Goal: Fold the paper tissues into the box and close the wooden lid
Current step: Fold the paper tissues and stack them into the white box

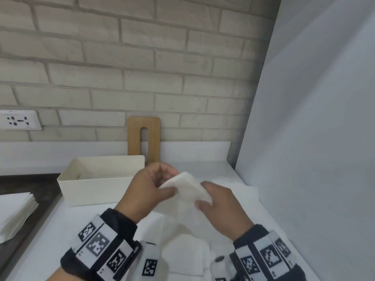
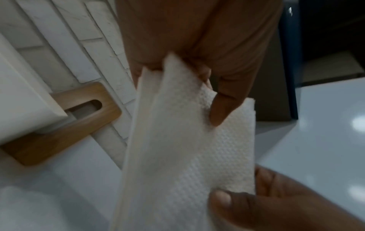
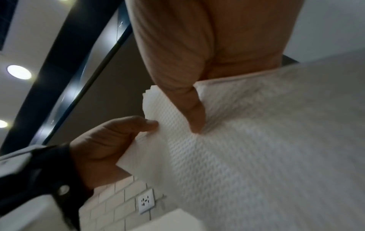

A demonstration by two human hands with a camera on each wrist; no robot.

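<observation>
A folded white paper tissue (image 1: pixel 186 189) is held in the air between both hands, just right of the open cream box (image 1: pixel 97 189). My left hand (image 1: pixel 170 182) pinches its upper left end, thumb (image 2: pixel 219 112) on top of the tissue (image 2: pixel 177 140). My right hand (image 1: pixel 203 195) pinches the lower right end, thumb (image 3: pixel 194 115) pressed on the embossed tissue (image 3: pixel 247 148). The wooden lid (image 1: pixel 154 136), with a long slot, leans upright against the brick wall behind the box. The lid (image 2: pixel 65 129) also shows past the box corner (image 2: pixel 23 101).
A stack of white tissues (image 1: pixel 16 211) sits at the far left on the dark counter strip. More loose tissues (image 1: pixel 241 189) lie on the white counter under and behind the hands. A grey panel (image 1: pixel 314 138) closes the right side. A wall socket (image 1: pixel 19 120) is at left.
</observation>
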